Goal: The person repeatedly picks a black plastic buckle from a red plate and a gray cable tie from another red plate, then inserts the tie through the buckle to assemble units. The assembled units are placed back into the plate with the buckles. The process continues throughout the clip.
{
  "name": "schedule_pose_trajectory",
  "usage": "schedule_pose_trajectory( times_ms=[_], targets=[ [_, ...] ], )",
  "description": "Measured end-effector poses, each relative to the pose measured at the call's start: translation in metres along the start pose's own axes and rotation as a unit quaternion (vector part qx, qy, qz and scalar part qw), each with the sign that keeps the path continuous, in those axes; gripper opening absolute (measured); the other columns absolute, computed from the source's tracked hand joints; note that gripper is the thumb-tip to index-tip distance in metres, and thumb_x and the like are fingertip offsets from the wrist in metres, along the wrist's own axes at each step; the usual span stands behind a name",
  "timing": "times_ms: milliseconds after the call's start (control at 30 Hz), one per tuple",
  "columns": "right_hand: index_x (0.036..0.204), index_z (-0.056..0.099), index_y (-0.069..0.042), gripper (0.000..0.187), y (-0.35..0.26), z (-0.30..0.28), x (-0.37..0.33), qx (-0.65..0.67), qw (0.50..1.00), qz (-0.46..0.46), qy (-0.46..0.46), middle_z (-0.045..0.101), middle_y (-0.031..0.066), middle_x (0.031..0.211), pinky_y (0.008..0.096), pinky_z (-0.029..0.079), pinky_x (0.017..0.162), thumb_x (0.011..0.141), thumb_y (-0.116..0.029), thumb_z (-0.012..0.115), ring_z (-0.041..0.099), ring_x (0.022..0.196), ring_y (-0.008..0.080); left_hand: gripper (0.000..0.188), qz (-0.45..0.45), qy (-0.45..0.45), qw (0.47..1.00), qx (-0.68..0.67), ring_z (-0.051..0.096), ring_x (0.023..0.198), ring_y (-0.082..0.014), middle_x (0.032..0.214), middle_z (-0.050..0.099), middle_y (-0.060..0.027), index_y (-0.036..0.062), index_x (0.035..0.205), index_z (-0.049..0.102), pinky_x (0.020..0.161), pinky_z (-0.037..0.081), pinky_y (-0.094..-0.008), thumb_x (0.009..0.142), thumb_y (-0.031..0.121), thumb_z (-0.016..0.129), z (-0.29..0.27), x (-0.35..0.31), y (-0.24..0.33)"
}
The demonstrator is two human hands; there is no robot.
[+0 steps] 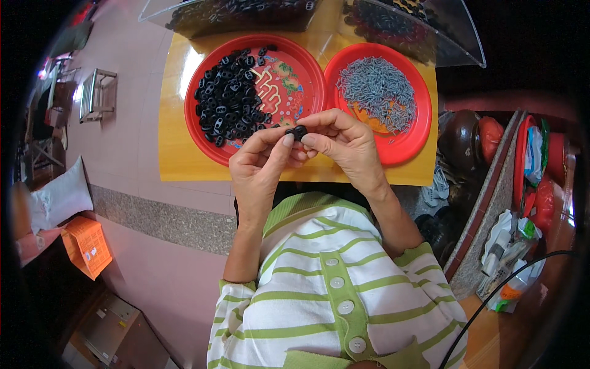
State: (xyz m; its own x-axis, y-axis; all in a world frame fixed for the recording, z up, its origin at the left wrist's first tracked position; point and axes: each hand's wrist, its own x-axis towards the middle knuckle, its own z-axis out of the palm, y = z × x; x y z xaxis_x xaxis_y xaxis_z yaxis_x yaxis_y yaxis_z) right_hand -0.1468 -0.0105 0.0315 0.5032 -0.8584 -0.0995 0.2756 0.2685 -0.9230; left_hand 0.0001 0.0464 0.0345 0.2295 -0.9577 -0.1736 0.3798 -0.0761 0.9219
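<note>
Between my two hands, just above the near edge of the yellow table [174,163], is a small black plastic piece [297,132] with rounded ends. My left hand [258,163] pinches it between thumb and forefinger. From the other side, the thumb and fingers of my right hand [344,147] close on it too. Beyond my left hand lies a round red tray [193,132] with a heap of black two-holed plastic pieces [226,98]. A red plate [420,132] beyond my right hand bears many grey screws [378,86]. Whether a screw sits in the held piece is hidden by my fingers.
Two clear bins, a left bin [246,15] and a right bin [458,37], stand at the table's far edge with more black parts. A low stool [97,95] and an orange basket [88,246] are at left. A black cable [510,286] runs at lower right.
</note>
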Motion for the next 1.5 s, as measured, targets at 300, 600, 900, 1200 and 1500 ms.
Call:
schedule_pose_trajectory(
  times_ms=[300,600,900,1200,1500],
  targets=[
    [0.101,0.062,0.002,0.014,0.004,0.005,-0.003,-0.040,0.998,-0.035,0.027,0.062,0.0031,0.089,0.0199,0.049,0.071,0.088,0.000,0.059,0.057,0.077,0.0063,0.020,-0.015,-0.029,0.999,0.008,0.064,0.073,-0.0139,0.085,0.066,-0.0121,-0.0085,0.105,0.059,0.066,0.054,-0.0236,0.090,0.004,0.056,-0.005,0.001,-0.001],
    [0.105,0.063,-0.002,0.024,-0.006,0.008,0.001,-0.265,0.953,-0.140,0.035,0.060,0.0054,0.087,0.0229,0.049,0.063,0.080,-0.001,0.065,0.060,0.075,0.0096,0.012,-0.002,0.007,0.998,-0.070,0.063,0.069,-0.0128,0.081,0.065,-0.0105,-0.0044,0.092,0.060,0.063,0.054,-0.0245,0.090,0.007,0.057,0.005,0.005,-0.006],
    [0.101,0.061,-0.003,0.031,-0.006,0.008,0.007,-0.427,0.860,-0.269,0.077,0.057,0.0091,0.088,0.0309,0.050,0.065,0.071,-0.005,0.070,0.060,0.076,0.0209,0.006,-0.054,0.042,0.973,-0.219,0.055,0.069,-0.0086,0.079,0.060,-0.0017,0.0036,0.092,0.059,0.064,0.044,-0.0211,0.090,0.009,0.057,0.012,0.010,-0.018],
    [0.093,0.062,-0.001,0.021,-0.019,-0.012,0.003,-0.229,0.965,-0.124,0.008,0.056,0.0000,0.077,0.0195,0.043,0.056,0.076,-0.008,0.073,0.052,0.064,0.0038,0.028,0.170,-0.025,0.983,0.066,0.051,0.090,-0.0105,0.100,0.057,-0.0040,-0.0013,0.117,0.056,0.079,0.042,-0.0225,0.091,0.008,0.054,0.012,0.014,-0.025],
    [0.091,0.059,-0.002,0.019,-0.002,-0.024,-0.024,-0.145,0.988,-0.062,0.004,0.056,-0.0009,0.076,0.0205,0.043,0.058,0.078,-0.006,0.072,0.051,0.067,0.0045,0.020,0.171,-0.098,0.980,0.032,0.054,0.076,-0.0117,0.090,0.059,-0.0070,-0.0016,0.103,0.063,0.064,0.044,-0.0213,0.083,-0.002,0.060,0.017,0.001,-0.041]
  ],
)
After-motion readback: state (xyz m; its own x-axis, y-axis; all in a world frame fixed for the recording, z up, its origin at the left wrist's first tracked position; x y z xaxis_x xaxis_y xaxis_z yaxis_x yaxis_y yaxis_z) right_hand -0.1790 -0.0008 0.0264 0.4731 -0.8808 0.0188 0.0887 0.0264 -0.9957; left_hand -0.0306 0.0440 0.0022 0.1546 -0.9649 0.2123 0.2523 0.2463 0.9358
